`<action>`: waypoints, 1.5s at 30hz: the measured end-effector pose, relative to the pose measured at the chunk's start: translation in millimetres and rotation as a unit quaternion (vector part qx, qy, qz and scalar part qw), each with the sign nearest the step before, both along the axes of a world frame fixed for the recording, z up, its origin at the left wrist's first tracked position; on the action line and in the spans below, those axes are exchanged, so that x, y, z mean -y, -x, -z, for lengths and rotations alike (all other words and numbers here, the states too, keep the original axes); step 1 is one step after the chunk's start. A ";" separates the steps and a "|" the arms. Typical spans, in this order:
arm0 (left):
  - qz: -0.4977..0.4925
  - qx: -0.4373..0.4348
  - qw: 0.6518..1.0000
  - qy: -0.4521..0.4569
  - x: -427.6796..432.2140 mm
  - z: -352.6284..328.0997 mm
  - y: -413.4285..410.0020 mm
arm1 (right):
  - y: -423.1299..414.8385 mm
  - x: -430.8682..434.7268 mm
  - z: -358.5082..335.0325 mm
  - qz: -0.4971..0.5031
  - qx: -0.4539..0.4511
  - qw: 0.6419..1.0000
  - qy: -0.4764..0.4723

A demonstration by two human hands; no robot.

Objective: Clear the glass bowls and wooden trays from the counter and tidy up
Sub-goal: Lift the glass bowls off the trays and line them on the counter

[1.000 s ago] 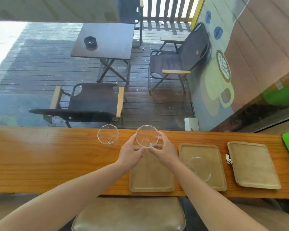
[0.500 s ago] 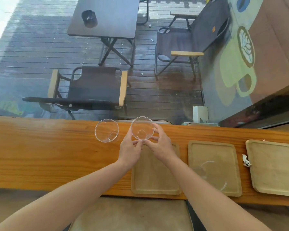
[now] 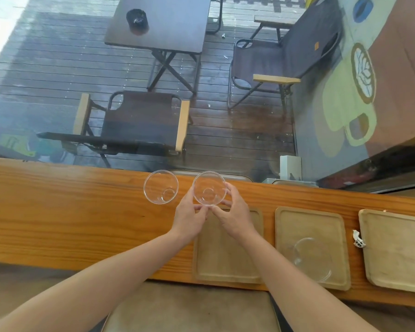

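Observation:
I hold a clear glass bowl [image 3: 209, 191] between my left hand [image 3: 189, 215] and my right hand [image 3: 235, 215], just above the far end of the left wooden tray [image 3: 225, 259]. A second glass bowl [image 3: 161, 190] stands on the wooden counter [image 3: 70, 207] right beside it, to the left. A third glass bowl [image 3: 313, 258] lies on the middle wooden tray [image 3: 307, 221]. The right wooden tray [image 3: 395, 250] has nothing on it.
A small white scrap [image 3: 358, 238] lies on the counter between the middle and right trays. A padded stool seat [image 3: 189, 307] is below the counter's near edge. Beyond the far edge is a window onto a deck with chairs and a dark table.
The view has tilted down and left. Both hands have carried the held bowl slightly toward the bowl standing on the counter.

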State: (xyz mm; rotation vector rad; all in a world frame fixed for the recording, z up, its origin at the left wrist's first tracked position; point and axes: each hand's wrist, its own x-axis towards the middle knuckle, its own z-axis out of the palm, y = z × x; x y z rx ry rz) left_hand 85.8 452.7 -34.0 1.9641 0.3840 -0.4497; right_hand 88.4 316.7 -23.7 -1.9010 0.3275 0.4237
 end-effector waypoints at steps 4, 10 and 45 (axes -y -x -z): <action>0.009 -0.014 1.000 -0.001 1.9 -1.7 -0.7 | -0.1 3.5 -1.9 -0.001 -0.002 1.000 0.005; 0.026 -0.012 1.000 0.002 0.9 -0.2 -0.2 | 0.3 2.9 -1.7 -0.005 0.002 1.000 0.007; 0.089 -0.084 0.986 -0.117 -4.7 -7.4 30.0 | 39.2 22.4 -5.4 0.001 -0.043 0.995 0.085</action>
